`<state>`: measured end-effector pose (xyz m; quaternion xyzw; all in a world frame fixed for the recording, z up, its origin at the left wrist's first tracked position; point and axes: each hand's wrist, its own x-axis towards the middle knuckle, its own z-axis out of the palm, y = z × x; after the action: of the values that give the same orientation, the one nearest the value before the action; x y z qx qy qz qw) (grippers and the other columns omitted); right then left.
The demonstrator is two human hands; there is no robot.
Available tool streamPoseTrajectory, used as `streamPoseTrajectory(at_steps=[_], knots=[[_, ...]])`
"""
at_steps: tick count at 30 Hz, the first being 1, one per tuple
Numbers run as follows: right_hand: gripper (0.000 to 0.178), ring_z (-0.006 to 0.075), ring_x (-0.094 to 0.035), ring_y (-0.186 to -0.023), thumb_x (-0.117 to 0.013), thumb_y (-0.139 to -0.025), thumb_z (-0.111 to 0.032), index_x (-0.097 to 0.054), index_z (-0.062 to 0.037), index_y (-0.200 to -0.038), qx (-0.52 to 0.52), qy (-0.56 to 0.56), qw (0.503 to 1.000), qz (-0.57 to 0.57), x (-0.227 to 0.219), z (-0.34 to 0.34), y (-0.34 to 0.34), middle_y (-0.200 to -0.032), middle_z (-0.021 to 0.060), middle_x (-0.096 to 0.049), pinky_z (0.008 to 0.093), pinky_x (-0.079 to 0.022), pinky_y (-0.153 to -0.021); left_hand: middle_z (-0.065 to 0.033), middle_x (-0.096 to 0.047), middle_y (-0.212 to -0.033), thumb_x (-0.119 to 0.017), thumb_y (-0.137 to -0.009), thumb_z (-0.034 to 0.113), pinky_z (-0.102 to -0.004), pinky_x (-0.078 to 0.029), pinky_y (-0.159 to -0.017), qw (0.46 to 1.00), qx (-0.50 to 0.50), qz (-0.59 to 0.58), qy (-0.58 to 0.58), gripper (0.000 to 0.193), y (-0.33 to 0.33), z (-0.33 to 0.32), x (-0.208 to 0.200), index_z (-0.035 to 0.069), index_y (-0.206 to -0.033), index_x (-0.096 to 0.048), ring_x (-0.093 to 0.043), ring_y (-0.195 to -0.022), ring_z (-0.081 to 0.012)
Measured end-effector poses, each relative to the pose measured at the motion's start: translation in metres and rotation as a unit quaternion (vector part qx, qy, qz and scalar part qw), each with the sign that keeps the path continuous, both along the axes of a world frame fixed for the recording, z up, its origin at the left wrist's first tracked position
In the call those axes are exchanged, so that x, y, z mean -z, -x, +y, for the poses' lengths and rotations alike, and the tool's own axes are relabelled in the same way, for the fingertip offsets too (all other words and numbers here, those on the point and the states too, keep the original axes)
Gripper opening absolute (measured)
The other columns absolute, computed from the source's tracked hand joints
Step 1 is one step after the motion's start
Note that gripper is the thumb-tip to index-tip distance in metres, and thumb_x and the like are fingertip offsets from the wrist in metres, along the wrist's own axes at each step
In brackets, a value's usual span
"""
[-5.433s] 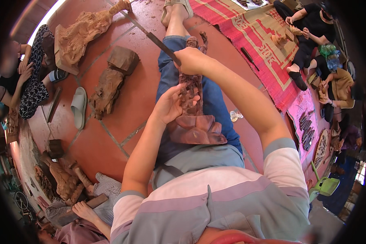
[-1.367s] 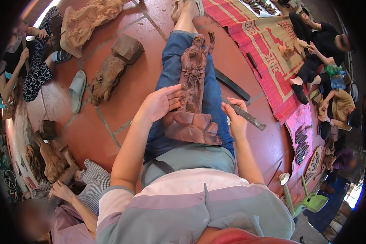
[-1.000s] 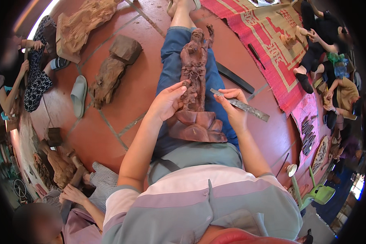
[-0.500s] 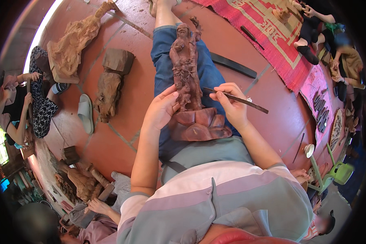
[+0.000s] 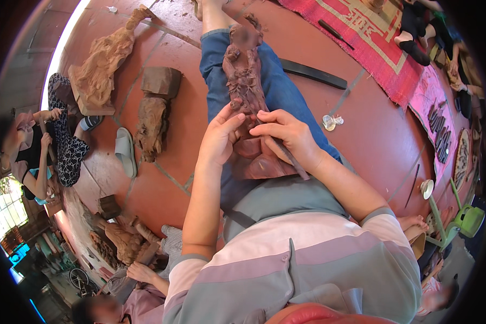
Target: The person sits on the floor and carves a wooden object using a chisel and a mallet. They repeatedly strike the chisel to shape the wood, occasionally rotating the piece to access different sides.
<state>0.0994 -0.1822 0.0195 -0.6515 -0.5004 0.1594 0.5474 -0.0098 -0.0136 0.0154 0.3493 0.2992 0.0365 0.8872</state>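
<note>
A reddish-brown carved wooden statue [image 5: 247,78] lies along my jeans-clad legs, its rocky base toward my belly. My left hand [image 5: 220,132] grips its left side just above the base, thumb and fingertips against the wood. My right hand [image 5: 291,137] is closed round a slim dark carving chisel [image 5: 294,162], whose rear end sticks out over the base toward my right forearm. The right fingertips press at the statue's lower part, close to my left thumb. The chisel's working tip is hidden by the fingers and the carving.
On the tiled floor to the left lie a wood block [image 5: 155,108], a pale carving [image 5: 105,67] and a slipper [image 5: 125,152]. To the right are a black bar [image 5: 313,74], a red mat [image 5: 356,43] and a pink cloth [image 5: 429,97] with several tools. Other people sit at both sides.
My right hand has moved left and down onto the statue's lower part, and the chisel has swung to point down along the base. The left hand keeps its hold.
</note>
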Motion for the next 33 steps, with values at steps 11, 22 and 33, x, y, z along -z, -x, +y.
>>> streamPoseTrajectory(at_steps=[11,22,33], knots=[[0.019,0.0311,-0.063,-0.102,-0.057,-0.078,0.008,-0.063,-0.0052,-0.089,-0.033,0.015,0.999,0.014,-0.013,-0.007,0.004,-0.108,0.0166,-0.058,0.0321,-0.05,-0.085,-0.0133,-0.058,-0.123,-0.048,-0.096,0.008,-0.0345,-0.049,-0.094,0.996,-0.015,-0.058,0.065,0.041,0.003,0.001,-0.001,-0.001,-0.135,-0.041,-0.059,-0.11,-0.0223],[0.01,0.0207,-0.057,-0.076,-0.055,-0.08,0.004,-0.058,-0.0052,-0.083,-0.022,-0.022,0.999,-0.012,-0.007,-0.007,0.006,-0.093,0.01,-0.054,0.0255,-0.048,-0.082,-0.0182,-0.055,-0.126,-0.043,-0.099,0.015,-0.0398,-0.049,-0.094,0.999,0.023,-0.039,0.012,0.039,0.005,0.004,0.007,0.001,-0.136,-0.04,-0.057,-0.113,-0.0281],[0.019,0.0135,-0.05,-0.061,-0.052,-0.089,-0.005,-0.055,0.0003,-0.108,-0.079,0.046,0.95,0.297,0.002,-0.003,0.004,-0.081,0.0092,-0.056,0.0241,-0.043,-0.058,-0.0152,-0.063,-0.112,-0.049,-0.096,0.012,-0.0369,-0.053,-0.084,0.997,-0.02,-0.056,0.058,0.04,0.012,0.0,0.012,0.005,-0.134,-0.042,-0.064,-0.098,-0.0236]])
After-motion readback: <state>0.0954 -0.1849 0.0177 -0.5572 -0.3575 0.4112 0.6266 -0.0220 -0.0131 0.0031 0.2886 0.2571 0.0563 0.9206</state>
